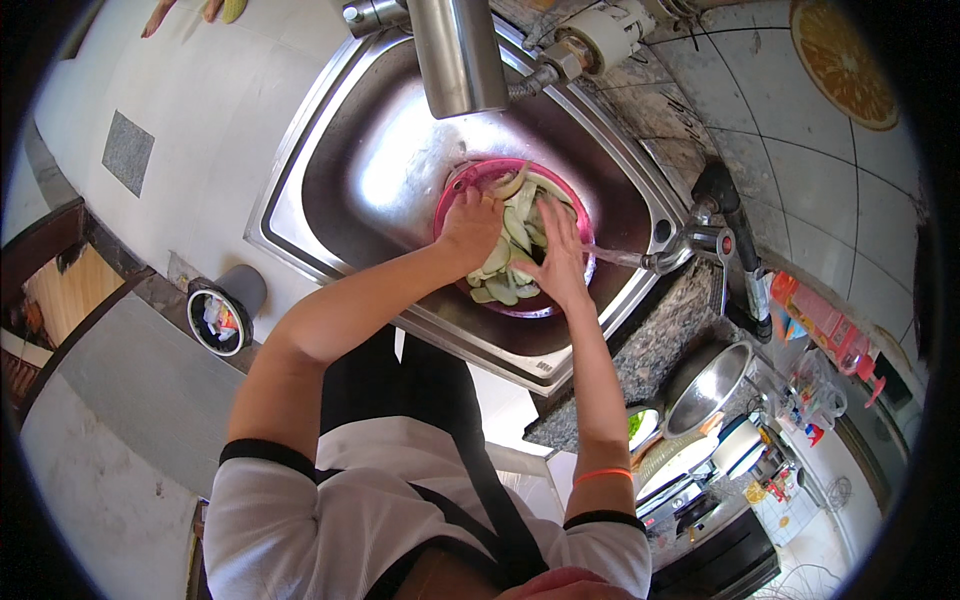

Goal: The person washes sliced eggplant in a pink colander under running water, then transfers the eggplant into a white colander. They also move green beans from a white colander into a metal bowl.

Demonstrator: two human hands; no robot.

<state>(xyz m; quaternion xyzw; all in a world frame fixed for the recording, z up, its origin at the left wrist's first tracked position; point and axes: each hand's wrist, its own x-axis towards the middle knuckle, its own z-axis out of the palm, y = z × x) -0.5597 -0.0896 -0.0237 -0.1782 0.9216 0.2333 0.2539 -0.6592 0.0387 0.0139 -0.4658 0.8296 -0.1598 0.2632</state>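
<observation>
A pink basin [571, 190] sits in the steel sink [345, 215], filled with pale green vegetable slices [516, 228], some showing a darker green skin. My left hand [473, 230] lies over the slices at the basin's left side, its fingers pointing away from me and partly bent down among them. On the right side, my right hand [560, 255] rests on the slices with fingers spread and thumb held apart. Between the two hands, slices lie heaped. A stream of water runs from the tap [672, 257] toward the basin's right edge, beside my right wrist.
A steel cylinder [455, 60] overhangs the sink's far side. Right of the sink are a pink soap bottle [825, 325], a metal bowl [708, 390] and a small bowl of chopped greens [637, 424]. A grey bin [245, 290] stands at left. Someone's bare toes [158, 15] show at the top left.
</observation>
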